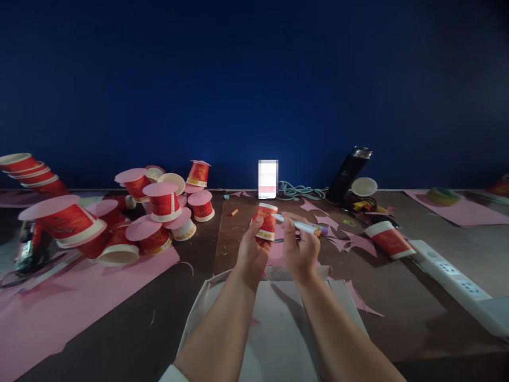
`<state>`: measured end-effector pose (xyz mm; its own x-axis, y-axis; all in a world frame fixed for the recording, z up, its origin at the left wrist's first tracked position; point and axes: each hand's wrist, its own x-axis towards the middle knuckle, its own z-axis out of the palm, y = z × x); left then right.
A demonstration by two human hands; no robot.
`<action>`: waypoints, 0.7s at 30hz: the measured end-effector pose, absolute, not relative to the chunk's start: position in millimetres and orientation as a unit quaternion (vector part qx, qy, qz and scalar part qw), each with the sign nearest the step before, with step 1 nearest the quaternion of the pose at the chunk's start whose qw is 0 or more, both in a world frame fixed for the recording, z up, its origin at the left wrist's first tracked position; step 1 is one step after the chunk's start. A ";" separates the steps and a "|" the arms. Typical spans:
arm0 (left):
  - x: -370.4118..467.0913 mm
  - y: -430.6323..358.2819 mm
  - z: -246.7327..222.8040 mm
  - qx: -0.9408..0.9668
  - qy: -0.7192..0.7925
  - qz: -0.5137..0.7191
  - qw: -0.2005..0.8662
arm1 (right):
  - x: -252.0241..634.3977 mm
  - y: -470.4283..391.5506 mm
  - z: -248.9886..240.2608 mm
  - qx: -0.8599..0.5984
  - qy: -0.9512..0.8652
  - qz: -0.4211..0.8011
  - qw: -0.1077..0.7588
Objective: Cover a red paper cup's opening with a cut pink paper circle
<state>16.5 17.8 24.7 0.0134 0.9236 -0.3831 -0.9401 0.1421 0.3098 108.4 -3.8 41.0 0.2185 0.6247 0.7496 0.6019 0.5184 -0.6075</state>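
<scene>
Red paper cup (265,221) sits just above the centre of the frame, gripped upside down around its wall by the left hand (252,249), its white base turned up. The right hand (299,245) is closed around a glue stick (299,225) whose tip touches the cup near its upturned base — the two hands nearly meet over a pink paper sheet (275,253) and an open cardboard box (278,318) at lower centre. To do this well, I judge the cup should be held firmly without crushing its wall, turning slowly so the stick runs evenly around the rim of the base. At left lies a heap of finished cups (159,207), each capped with a pink disc; pink offcuts (345,241) scatter to the right, beside another fallen cup (388,240) and a white power strip (457,273).
</scene>
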 end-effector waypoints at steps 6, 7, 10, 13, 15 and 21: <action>17.8 16.1 26.3 0.001 0.256 0.650 0.715 | 106.8 -3.2 40.6 -0.478 -0.644 -0.009 0.597; 17.8 16.0 26.8 0.000 0.258 0.649 0.715 | 106.6 -3.0 40.9 -0.480 -0.644 -0.011 0.595; 16.7 16.1 28.0 -0.014 0.255 0.650 0.716 | 106.4 -2.8 41.6 -0.493 -0.638 -0.013 0.591; 14.8 16.5 29.1 -0.032 0.255 0.651 0.714 | 106.9 -2.8 41.4 -0.503 -0.633 -0.010 0.588; 13.9 16.8 30.0 -0.042 0.260 0.650 0.713 | 107.3 -2.6 40.7 -0.503 -0.632 -0.010 0.589; 13.9 16.7 33.4 -0.058 0.271 0.651 0.707 | 108.3 -2.3 40.2 -0.499 -0.627 -0.012 0.598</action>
<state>13.9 16.7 33.4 0.0067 0.8882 -0.4595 -0.9516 0.1468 0.2700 108.3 -2.3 40.2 0.2124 0.6115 0.7622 0.6406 0.5019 -0.5812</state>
